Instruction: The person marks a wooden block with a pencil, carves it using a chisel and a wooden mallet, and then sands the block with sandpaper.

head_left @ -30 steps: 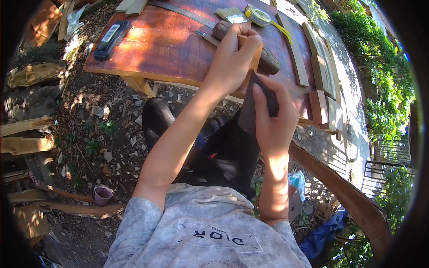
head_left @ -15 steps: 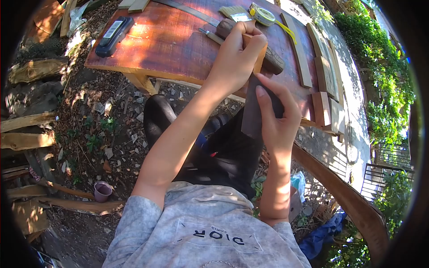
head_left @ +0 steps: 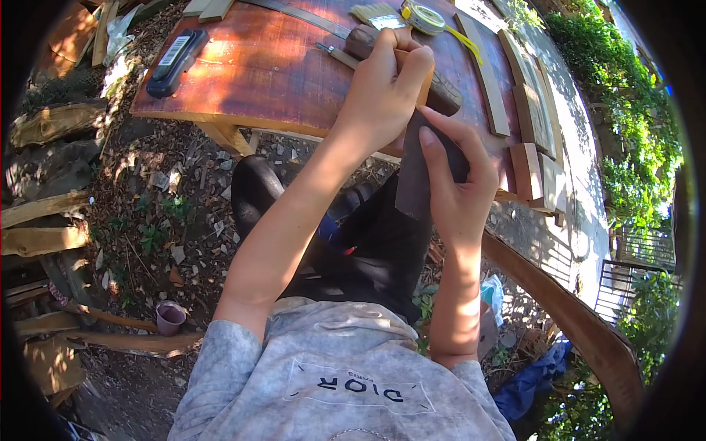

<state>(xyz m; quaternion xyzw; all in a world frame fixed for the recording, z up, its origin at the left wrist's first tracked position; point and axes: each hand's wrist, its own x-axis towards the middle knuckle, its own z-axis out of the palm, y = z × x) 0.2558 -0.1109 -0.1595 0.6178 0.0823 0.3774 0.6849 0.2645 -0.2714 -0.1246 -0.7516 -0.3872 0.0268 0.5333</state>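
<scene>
My left hand (head_left: 390,92) is closed in a pinch on a small light-brown wood piece (head_left: 424,90), mostly covered by the fingers. Just below and to the right, my right hand (head_left: 463,165) grips a dark grey sheet (head_left: 413,176) that looks like sandpaper, between thumb and fingers. The sheet's upper end meets the lower end of the wood piece. Behind my left hand, a dark carved wooden block (head_left: 443,92) lies on the table. A narrow-handled tool (head_left: 340,55) with a metal tip rests beside it.
The reddish wooden table (head_left: 243,84) holds a black case with a barcode label (head_left: 176,62), a metal ruler (head_left: 301,18), a brush (head_left: 376,15), a yellow tape measure (head_left: 425,18) and several wood strips (head_left: 482,77). A curved plank (head_left: 562,309) stands to my right.
The view has shifted slightly, so the table appears a little higher and further left. Both hands keep their holds, with the sheet still against the wood piece.
</scene>
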